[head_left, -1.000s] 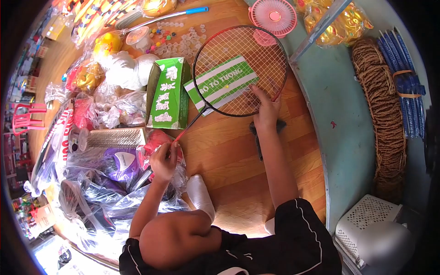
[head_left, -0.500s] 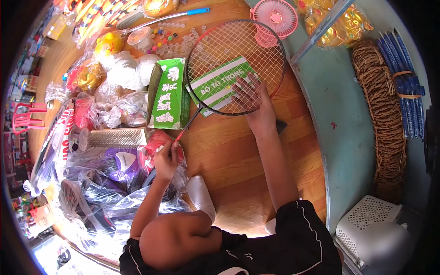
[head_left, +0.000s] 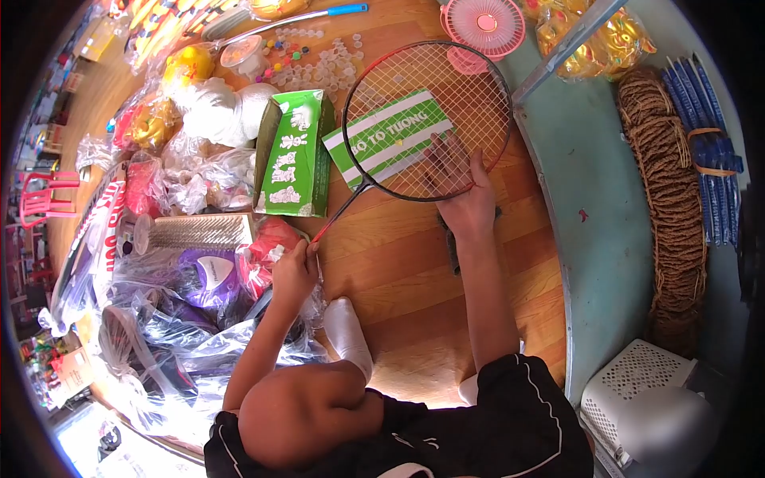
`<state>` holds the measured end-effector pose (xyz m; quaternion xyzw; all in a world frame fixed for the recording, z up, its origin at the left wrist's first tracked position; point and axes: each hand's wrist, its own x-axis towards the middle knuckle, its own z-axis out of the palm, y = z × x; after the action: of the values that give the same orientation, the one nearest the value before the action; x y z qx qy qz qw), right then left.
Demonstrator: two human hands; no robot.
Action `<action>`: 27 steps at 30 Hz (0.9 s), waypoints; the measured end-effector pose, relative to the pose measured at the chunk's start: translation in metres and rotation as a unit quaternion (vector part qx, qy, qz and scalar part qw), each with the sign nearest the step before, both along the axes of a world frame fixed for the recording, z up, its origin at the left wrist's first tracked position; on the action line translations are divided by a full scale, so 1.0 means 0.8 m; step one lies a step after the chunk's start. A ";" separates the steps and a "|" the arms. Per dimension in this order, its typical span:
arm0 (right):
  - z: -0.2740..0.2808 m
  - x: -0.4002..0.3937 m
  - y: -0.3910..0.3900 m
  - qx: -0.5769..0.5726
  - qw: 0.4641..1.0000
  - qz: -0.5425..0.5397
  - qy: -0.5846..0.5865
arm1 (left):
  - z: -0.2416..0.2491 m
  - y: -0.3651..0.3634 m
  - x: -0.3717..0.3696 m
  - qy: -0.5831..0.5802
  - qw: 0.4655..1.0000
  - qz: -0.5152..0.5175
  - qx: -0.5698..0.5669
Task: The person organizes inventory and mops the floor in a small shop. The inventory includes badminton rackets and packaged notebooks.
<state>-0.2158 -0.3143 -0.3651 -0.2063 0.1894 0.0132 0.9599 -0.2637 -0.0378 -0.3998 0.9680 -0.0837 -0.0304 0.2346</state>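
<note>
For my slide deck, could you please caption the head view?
Left hand grips a red-framed badminton racket by its shaft while right hand presses its strings above a green-and-white card.

Floor (head_left: 398,271): glossy wood planks
Racket (head_left: 430,119): thin metal-look frame, taut string mesh
Green box (head_left: 293,155): matt cardboard
Bags (head_left: 171,334): shiny crinkled plastic, 8 o'clock

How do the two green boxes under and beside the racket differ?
The tall green box lies clear of the racket, to its left; the flat green box lies under the racket's strings. The tall green box carries white figures, with a dark side panel showing; the flat green box carries white stripes and lettering. Both lie on the wooden floor.
</note>
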 end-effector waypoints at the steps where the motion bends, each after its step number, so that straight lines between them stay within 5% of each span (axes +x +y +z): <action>1: 0.000 -0.001 0.000 0.000 1.000 0.001 0.001 | -0.002 0.001 -0.001 -0.017 1.000 -0.006 -0.007; 10: -0.008 -0.001 -0.006 -0.024 1.000 0.001 -0.005 | 0.038 0.002 0.023 0.092 0.994 -0.045 -0.024; 14: -0.003 -0.010 -0.002 -0.051 0.997 0.028 -0.056 | 0.097 -0.028 0.105 0.056 0.946 -0.015 -0.320; 16: 0.002 -0.011 0.005 -0.059 0.996 0.029 -0.065 | 0.135 -0.057 0.146 0.030 0.929 -0.076 -0.361; 19: 0.011 -0.008 0.018 -0.063 0.992 0.052 -0.096 | 0.166 -0.100 0.170 -0.021 0.955 -0.099 -0.279; 21: 0.020 -0.007 0.028 -0.196 0.978 0.003 -0.067 | 0.170 -0.119 0.173 -0.108 0.978 -0.096 -0.148; 27: 0.039 -0.008 0.047 -0.180 0.974 -0.134 -0.012 | 0.160 -0.128 0.161 -0.171 0.978 -0.057 -0.103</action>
<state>-0.2219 -0.2765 -0.3342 -0.3486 0.2026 -0.1521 0.9024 -0.1351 -0.1398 -0.2719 0.9233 -0.1801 0.1314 0.3128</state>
